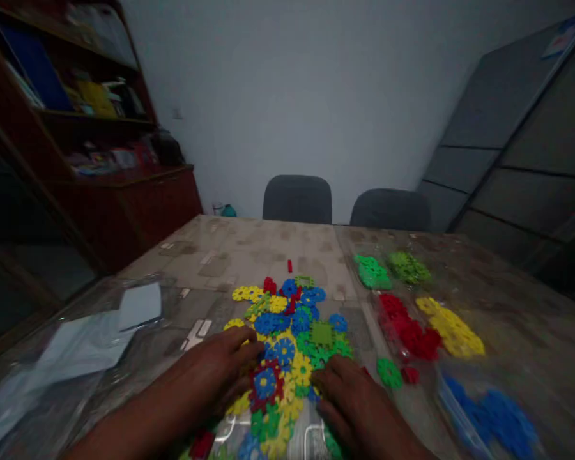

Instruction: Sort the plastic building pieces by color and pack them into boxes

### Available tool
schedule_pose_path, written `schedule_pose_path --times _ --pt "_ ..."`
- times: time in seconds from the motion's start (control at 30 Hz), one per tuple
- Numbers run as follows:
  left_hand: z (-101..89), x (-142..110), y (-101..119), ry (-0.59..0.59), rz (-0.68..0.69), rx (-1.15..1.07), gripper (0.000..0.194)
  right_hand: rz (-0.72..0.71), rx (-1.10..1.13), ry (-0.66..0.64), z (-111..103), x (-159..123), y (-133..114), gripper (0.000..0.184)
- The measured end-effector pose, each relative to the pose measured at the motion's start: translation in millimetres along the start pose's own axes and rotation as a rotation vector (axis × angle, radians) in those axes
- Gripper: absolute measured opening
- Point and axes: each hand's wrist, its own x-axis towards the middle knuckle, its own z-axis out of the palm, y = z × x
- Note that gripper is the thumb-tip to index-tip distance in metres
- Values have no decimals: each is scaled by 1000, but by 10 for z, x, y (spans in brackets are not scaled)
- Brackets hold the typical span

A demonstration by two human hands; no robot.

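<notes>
Touching mixed plastic pieces [283, 352] | left hand [237, 364], right hand [338, 390]

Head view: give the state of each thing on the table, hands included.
Left hand: fingers curled at the pile; grip hidden
Right hand: fingers bent at the pile; grip hidden
Pile of pieces: mixed colours, loose
Red strip: apart, beyond the pile
Red pieces: grouped by colour
Yellow pieces: grouped by colour
Blue pieces: grouped, blurred
</notes>
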Motion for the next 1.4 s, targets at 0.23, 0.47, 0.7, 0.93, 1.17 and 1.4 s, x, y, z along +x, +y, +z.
schedule_pose_path --times 0.23,0.47,0.7,0.93,1.17,1.4 --pt "77 -65 137 -117 125 51 38 133 -122 -40 -78 154 -175 53" --pt "69 -29 60 -148 52 125 8 136 -94 12 -171 249 -297 28" --pt "103 -44 136 -239 62 16 56 101 73 51 -61 266 -85 40" --pt "75 -69 141 -199 59 -45 48 13 184 92 -182 265 25 16" --pt "2 -55 28 -66 130 -11 17 -145 284 -55 125 313 -179 52" --pt "95 -53 -30 -74 62 12 27 -113 183 -36 237 354 -154 49"
